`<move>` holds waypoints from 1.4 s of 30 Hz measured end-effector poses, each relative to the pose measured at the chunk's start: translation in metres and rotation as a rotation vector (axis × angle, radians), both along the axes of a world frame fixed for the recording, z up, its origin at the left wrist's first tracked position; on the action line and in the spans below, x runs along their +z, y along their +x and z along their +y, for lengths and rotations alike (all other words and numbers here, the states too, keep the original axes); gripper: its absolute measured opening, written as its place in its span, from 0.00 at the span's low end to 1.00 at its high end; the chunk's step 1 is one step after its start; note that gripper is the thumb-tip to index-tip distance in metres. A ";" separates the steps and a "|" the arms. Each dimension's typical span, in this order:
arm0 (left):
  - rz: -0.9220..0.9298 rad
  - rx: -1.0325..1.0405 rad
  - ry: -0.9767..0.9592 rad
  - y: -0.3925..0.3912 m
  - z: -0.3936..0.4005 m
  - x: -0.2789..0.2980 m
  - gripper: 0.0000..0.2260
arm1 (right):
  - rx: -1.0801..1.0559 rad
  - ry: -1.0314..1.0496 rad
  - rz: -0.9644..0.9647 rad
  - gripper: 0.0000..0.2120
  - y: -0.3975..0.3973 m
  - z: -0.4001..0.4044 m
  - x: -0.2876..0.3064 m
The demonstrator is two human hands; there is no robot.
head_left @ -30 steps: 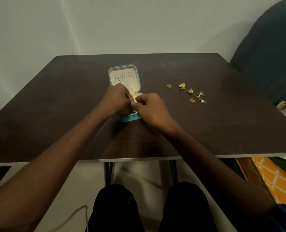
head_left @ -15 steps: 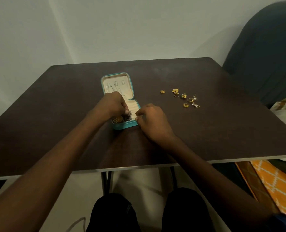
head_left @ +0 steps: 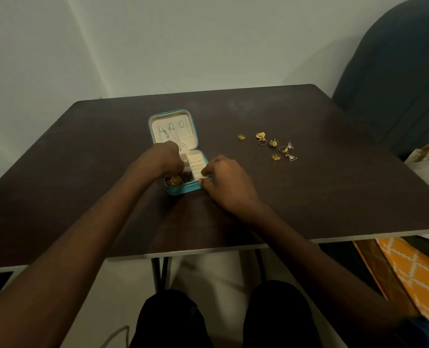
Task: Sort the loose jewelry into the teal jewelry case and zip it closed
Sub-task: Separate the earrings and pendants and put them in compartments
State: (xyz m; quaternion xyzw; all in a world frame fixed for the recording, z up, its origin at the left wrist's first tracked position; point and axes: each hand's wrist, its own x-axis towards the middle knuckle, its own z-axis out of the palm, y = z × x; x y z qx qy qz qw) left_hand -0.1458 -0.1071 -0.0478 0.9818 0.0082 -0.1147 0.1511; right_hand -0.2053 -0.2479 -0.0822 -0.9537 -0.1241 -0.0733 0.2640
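Left hand (head_left: pixel 167 160) is reaching curled into the open teal zip-around jewelry case (head_left: pixel 183 190), grasp unclear, while right hand (head_left: pixel 224 180) is pinching its near-right rim; the small gold rings and earrings (head_left: pixel 271 146) toward the surface's (head_left: pixel 334 197) right edge, probably light, stiff and slippery, want fingertip pinches.

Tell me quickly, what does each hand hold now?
Left hand: fingers curled down inside the teal jewelry case; contents hidden.
Right hand: pinches the case's front right corner.

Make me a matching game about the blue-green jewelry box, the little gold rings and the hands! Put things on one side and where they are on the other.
Things:
1. open teal jewelry case
2. loose gold rings and earrings
3. left hand
4. right hand

Places:
A. at the case's right front corner
B. middle of the dark brown table
C. scattered right of the case
D. over the case's left compartments

Pairs: 1-B, 2-C, 3-D, 4-A
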 end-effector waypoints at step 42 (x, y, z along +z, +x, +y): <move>-0.404 -0.285 -0.235 0.008 -0.093 -0.012 0.04 | -0.187 -0.016 0.077 0.12 0.024 -0.143 -0.004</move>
